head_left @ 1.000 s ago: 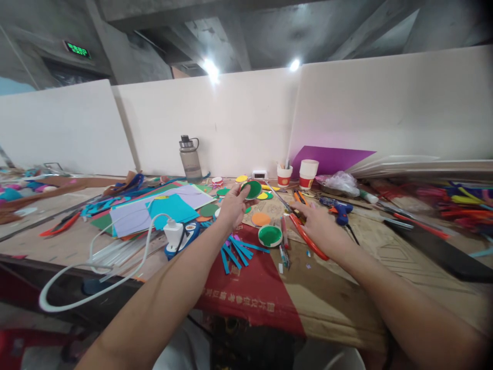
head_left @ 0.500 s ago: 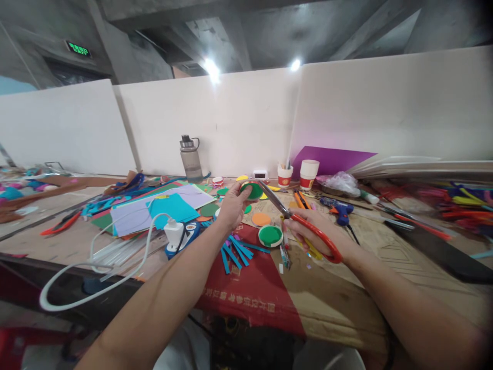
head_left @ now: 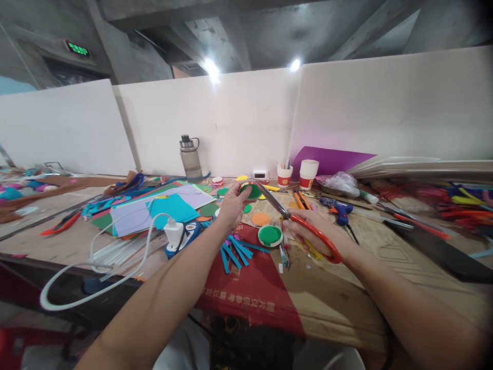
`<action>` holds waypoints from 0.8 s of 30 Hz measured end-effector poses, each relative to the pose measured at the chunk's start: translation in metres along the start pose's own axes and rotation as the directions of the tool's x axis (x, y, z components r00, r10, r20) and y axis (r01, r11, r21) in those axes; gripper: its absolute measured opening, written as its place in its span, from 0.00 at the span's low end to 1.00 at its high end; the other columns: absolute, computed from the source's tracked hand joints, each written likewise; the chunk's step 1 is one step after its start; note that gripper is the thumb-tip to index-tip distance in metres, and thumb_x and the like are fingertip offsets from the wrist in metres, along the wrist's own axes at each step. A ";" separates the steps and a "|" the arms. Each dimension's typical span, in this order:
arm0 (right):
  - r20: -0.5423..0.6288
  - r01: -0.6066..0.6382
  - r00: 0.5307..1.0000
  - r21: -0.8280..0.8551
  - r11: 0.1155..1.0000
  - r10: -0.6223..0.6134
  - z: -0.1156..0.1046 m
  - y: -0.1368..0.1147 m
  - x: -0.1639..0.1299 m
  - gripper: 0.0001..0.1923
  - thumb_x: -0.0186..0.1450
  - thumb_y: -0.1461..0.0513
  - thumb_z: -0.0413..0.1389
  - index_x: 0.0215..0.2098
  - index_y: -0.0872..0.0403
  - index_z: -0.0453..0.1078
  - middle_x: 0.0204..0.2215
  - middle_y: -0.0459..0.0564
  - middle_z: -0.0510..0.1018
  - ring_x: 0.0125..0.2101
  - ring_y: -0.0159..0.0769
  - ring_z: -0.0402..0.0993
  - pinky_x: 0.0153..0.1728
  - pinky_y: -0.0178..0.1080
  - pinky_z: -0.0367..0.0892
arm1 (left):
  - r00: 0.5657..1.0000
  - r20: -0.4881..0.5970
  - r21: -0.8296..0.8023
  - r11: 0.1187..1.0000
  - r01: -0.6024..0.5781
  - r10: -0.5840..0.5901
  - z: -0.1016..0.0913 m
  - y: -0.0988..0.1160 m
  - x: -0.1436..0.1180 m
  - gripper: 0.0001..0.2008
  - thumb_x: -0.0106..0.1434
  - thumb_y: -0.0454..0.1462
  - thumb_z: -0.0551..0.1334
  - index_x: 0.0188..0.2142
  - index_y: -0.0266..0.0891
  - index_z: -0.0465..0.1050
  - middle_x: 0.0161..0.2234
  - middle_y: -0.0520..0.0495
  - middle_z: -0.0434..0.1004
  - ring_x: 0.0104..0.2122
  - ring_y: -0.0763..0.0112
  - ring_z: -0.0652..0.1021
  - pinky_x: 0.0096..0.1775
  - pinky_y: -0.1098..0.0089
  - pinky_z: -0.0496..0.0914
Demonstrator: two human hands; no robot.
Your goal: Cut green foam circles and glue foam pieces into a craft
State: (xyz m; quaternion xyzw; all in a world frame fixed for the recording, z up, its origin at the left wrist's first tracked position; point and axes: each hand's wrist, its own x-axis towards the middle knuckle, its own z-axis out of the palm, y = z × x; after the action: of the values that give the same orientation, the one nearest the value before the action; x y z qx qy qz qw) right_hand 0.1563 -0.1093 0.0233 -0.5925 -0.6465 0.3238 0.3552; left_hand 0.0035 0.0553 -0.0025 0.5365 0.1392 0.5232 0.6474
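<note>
Left hand (head_left: 231, 205) pinches a green disc (head_left: 252, 191); right hand (head_left: 318, 234) grips red-handled scissors (head_left: 304, 226), blades at the disc's right edge

We are seeing gold characters along the red cloth (head_left: 254, 288) and a lit green sign (head_left: 79, 49), both too blurred to read.

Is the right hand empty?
No, the right hand grips red-handled scissors, their blades pointing at the green paper disc held up in the left hand.
</note>
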 end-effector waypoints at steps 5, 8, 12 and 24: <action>0.022 -0.002 1.000 0.029 1.000 0.001 -0.001 0.003 0.000 0.20 0.63 0.44 0.51 0.29 0.51 0.57 0.18 0.38 0.62 0.16 0.28 0.63 0.18 0.33 0.64 | 1.000 0.015 0.042 0.999 -0.019 0.018 -0.001 0.001 0.001 0.19 0.47 0.43 0.74 0.36 0.39 0.74 0.32 0.53 0.77 0.31 0.73 0.76 0.32 0.74 0.70; 0.040 0.018 0.999 0.049 0.999 -0.020 -0.001 0.005 -0.001 0.20 0.64 0.44 0.50 0.29 0.51 0.58 0.18 0.39 0.63 0.16 0.28 0.62 0.17 0.33 0.63 | 0.998 0.041 0.070 0.997 -0.040 0.037 -0.002 0.002 0.003 0.18 0.48 0.44 0.73 0.36 0.39 0.74 0.32 0.52 0.77 0.32 0.73 0.76 0.32 0.73 0.70; 0.026 0.013 1.000 0.015 1.000 -0.013 -0.002 0.007 0.000 0.19 0.64 0.45 0.49 0.29 0.51 0.60 0.19 0.40 0.65 0.15 0.29 0.62 0.17 0.34 0.62 | 0.999 0.030 0.105 0.993 -0.048 0.045 -0.003 0.005 0.004 0.19 0.46 0.44 0.74 0.35 0.38 0.75 0.32 0.52 0.76 0.30 0.74 0.75 0.32 0.73 0.71; -0.359 -0.179 0.918 -0.753 0.633 -0.167 -0.012 0.029 0.014 0.24 0.64 0.57 0.51 0.58 0.46 0.70 0.43 0.55 0.82 0.42 0.49 0.78 0.38 0.42 0.68 | 0.986 -0.063 0.062 0.986 0.156 -0.152 -0.004 0.012 0.002 0.20 0.40 0.43 0.76 0.31 0.36 0.75 0.25 0.53 0.74 0.22 0.78 0.72 0.25 0.77 0.66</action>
State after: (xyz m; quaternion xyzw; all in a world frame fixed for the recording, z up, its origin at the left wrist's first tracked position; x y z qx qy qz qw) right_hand 0.1813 -0.0931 0.0064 -0.7417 -0.6342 -0.1104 0.1884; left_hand -0.0049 0.0571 0.0067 0.5300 0.2163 0.4821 0.6633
